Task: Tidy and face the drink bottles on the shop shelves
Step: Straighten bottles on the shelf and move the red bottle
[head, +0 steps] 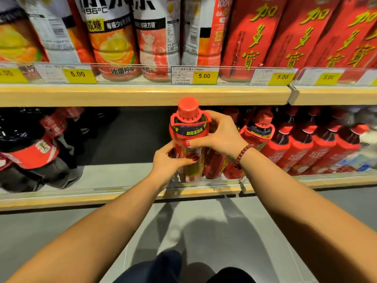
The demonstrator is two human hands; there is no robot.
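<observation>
Left hand: my left hand [169,162] is clamped on the lower body of the bottle [188,135], fingers curled round its left side and thumb lying across the front of the label.
Right hand: my right hand [220,135] grips the same bottle higher up from the right, fingers wrapped behind its shoulder and thumb pressed on the front just under the dark band.
Bottle: red, upright, with a red cap [188,108] that shows against the wooden edge of the upper shelf [142,94]. It stands at the front of the lower shelf [122,193]. My left hand partly covers its base, so I cannot tell whether it rests on the shelf or is lifted.
Neighbours on the right: a row of red bottles [302,144] of the same kind, the nearest just beside my right hand.
Neighbours on the left: a bare gap of shelf, then dark cola bottles [30,148] with red labels, well apart from the bottle I hold.
Upper shelf: lemon tea bottles [114,41] on the left, tall red bottles [255,37] with gold characters on the right.
Price tags: yellow price tags [204,76] reading 5.00 along the upper shelf's front rail.
Wrist: a bracelet [242,155] of dark red beads on my right wrist.
Below: grey floor [51,227] and my dark trousers [163,268].
</observation>
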